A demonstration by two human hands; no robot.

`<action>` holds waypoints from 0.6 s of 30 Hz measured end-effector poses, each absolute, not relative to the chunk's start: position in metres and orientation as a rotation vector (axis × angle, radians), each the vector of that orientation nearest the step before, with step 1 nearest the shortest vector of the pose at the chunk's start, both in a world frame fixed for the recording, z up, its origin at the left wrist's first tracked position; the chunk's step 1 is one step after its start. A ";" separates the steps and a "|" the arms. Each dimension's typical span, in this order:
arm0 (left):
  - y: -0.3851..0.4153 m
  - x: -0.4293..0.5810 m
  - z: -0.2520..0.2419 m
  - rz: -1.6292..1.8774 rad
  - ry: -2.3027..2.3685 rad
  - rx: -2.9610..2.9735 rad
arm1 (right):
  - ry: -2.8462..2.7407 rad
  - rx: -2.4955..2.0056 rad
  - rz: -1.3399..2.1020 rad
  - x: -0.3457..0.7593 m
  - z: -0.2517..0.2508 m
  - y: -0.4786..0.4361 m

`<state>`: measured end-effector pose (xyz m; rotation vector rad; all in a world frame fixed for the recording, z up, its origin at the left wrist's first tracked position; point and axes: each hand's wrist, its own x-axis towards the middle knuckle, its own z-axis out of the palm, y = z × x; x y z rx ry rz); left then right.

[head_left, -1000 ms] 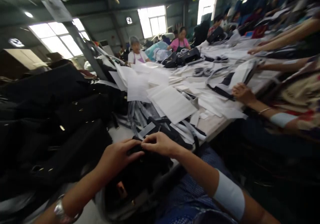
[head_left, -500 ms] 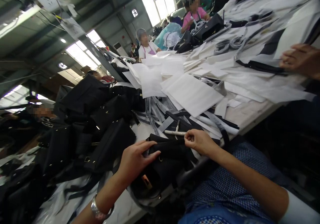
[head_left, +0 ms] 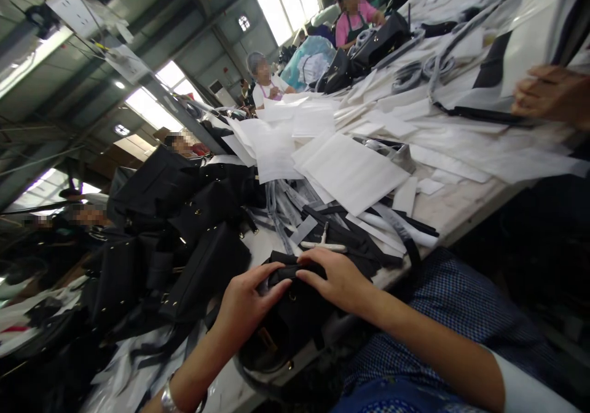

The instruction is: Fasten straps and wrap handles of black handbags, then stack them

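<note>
A black handbag (head_left: 302,311) with gold-coloured fittings lies at the table's near edge, in front of my body. My left hand (head_left: 251,293) grips its upper edge at the left, thumb on the near side and fingers over the top. Close beside it, my right hand (head_left: 334,278) pinches the same edge between thumb and fingers. The lower part of the bag is dark and hard to make out. Just beyond my right hand lies a pale T-shaped tool (head_left: 325,245) among black and grey strips.
Black bags (head_left: 207,271) are heaped at the left. White sheets (head_left: 354,170) and strips cover the table (head_left: 465,207) ahead. Another person's hand (head_left: 546,96) is at the right edge, by white and black pieces. Two people sit across the table. A power strip (head_left: 76,10) hangs upper left.
My right hand has moved left along the bag's upper edge, close to my left hand, which keeps its grip. The view has shifted slightly.
</note>
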<state>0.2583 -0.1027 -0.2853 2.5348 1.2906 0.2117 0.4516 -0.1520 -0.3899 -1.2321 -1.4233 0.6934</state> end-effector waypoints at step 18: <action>-0.109 0.260 -0.282 0.215 1.562 1.701 | -1.224 -1.058 1.116 0.436 -0.385 -0.145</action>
